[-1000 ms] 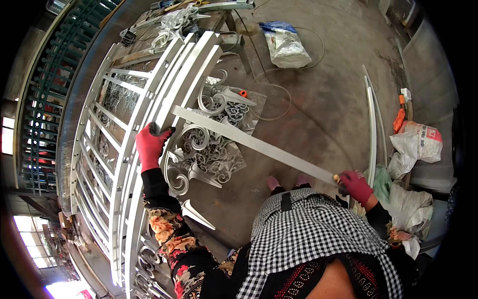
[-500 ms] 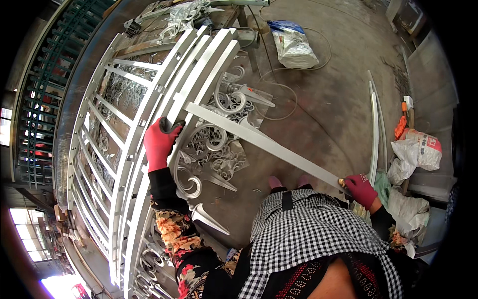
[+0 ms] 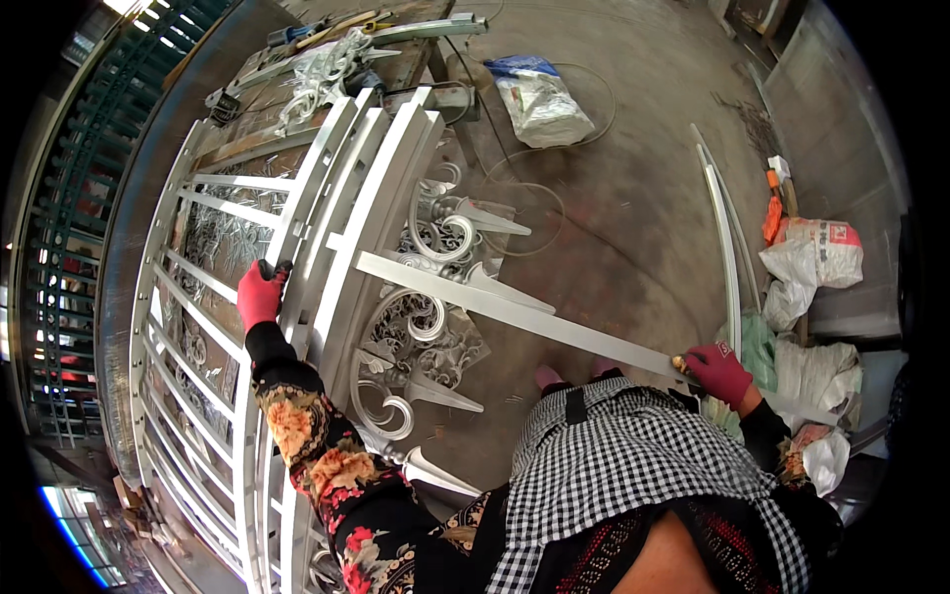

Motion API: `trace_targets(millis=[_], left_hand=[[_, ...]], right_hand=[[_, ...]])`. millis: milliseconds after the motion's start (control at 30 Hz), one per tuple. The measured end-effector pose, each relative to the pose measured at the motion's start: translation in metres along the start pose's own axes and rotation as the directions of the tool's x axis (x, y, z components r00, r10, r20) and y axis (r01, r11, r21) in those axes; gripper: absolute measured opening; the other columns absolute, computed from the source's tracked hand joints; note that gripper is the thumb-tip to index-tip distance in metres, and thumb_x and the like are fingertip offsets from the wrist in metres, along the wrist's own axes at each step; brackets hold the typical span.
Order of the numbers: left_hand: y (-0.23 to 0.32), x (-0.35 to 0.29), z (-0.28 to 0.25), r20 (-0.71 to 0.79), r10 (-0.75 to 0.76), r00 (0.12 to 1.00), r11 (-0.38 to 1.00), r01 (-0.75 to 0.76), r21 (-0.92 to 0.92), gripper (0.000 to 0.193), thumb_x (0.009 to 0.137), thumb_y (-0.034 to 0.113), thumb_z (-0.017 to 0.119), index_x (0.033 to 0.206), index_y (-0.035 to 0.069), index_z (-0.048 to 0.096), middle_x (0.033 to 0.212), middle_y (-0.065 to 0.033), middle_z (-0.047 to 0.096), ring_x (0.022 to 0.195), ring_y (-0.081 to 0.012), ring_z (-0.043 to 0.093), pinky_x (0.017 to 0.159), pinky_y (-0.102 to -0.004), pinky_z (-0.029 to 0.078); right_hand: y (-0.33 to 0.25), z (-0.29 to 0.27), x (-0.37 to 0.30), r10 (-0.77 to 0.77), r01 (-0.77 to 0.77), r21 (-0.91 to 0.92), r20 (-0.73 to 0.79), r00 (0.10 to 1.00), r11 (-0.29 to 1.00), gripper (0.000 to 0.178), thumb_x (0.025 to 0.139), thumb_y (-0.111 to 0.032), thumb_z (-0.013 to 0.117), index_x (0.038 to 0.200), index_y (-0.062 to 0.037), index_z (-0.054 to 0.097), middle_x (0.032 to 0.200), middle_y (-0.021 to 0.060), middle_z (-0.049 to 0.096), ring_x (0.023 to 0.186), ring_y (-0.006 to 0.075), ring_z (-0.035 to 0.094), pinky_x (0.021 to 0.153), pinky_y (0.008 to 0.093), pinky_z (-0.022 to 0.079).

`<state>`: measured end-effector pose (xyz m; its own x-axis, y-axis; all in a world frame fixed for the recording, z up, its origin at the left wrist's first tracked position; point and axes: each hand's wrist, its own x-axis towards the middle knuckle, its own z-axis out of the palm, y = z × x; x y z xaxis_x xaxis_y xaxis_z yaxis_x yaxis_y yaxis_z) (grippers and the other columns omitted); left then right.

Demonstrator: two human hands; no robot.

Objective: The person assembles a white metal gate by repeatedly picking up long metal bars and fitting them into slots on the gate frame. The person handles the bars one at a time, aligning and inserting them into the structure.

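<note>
My right hand (image 3: 719,373), in a dark red glove, is closed round the near end of a long pale metal bar (image 3: 515,309). The bar slopes away to the left and its far end passes into a row of curved white rails. In a red glove with dark fingertips, my left hand (image 3: 261,295) is closed over a slotted rail (image 3: 309,198) farther left, with no hold on the bar. Beside it, several slats (image 3: 203,272) join this rail to an outer curved rail (image 3: 158,247). Silver scroll ornaments (image 3: 427,317) lie under and beside the rails.
A workbench (image 3: 401,64) with tools and metal ornaments stands at the far left. A white and blue sack (image 3: 544,104) sits on the floor near a looping hose (image 3: 564,213). Long strips (image 3: 725,247) and several bags (image 3: 816,252) are on the right.
My left hand has moved left, from the rails beside the bar's far end onto the slotted rail. My right hand keeps its hold on the bar. The whole view has shifted slightly.
</note>
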<state>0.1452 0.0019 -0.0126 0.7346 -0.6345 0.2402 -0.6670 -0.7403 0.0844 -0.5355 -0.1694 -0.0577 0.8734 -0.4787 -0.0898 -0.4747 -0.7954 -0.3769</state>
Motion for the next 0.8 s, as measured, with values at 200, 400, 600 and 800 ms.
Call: trace_targets(millis=[200,400,600,800], left_hand=[[0.025,-0.032,-0.024,0.085,-0.081,0.993,0.987,0.092,-0.132,0.037,0.074,0.035,0.069,0.098,0.009,0.06,0.068,-0.0109,0.063,0.064,-0.0288,0.062,0.059,-0.038,0.047],[0.029,-0.056,-0.023,0.039,-0.059,0.997,0.998,0.059,0.007,0.046,0.075,0.041,0.066,0.111,0.014,0.059,0.092,-0.0172,0.065,0.088,-0.0356,0.062,0.076,-0.0432,0.047],[0.023,-0.065,-0.016,0.036,0.017,0.999,0.973,-0.008,-0.231,0.032,0.088,0.031,0.052,0.115,0.014,0.057,0.092,-0.0192,0.064,0.087,-0.0379,0.06,0.074,-0.0428,0.047],[0.021,-0.082,-0.011,0.018,0.082,0.996,0.934,-0.071,-0.349,0.048,0.083,0.027,0.06,0.126,0.008,0.047,0.119,-0.0154,0.055,0.108,-0.033,0.053,0.089,-0.0388,0.042]], right_hand=[[-0.005,-0.001,0.005,0.126,-0.13,0.043,0.084,0.988,0.991,0.017,0.08,-0.022,0.052,0.081,-0.0072,0.061,0.075,0.0112,0.06,0.067,0.0309,0.059,0.057,0.0398,0.045],[-0.005,-0.005,0.016,0.254,-0.287,0.194,0.178,0.951,0.938,0.018,0.08,-0.023,0.051,0.082,-0.009,0.062,0.076,0.012,0.061,0.068,0.0313,0.059,0.06,0.0403,0.045],[-0.003,-0.003,0.015,0.135,-0.149,0.123,0.114,0.984,0.981,0.025,0.083,-0.027,0.049,0.082,-0.0063,0.063,0.075,0.014,0.061,0.07,0.0328,0.058,0.061,0.0393,0.045],[-0.008,-0.007,0.008,0.16,-0.166,0.214,0.044,0.986,0.963,0.025,0.085,-0.024,0.048,0.078,-0.0032,0.061,0.074,0.016,0.059,0.069,0.0327,0.058,0.06,0.0398,0.043]])
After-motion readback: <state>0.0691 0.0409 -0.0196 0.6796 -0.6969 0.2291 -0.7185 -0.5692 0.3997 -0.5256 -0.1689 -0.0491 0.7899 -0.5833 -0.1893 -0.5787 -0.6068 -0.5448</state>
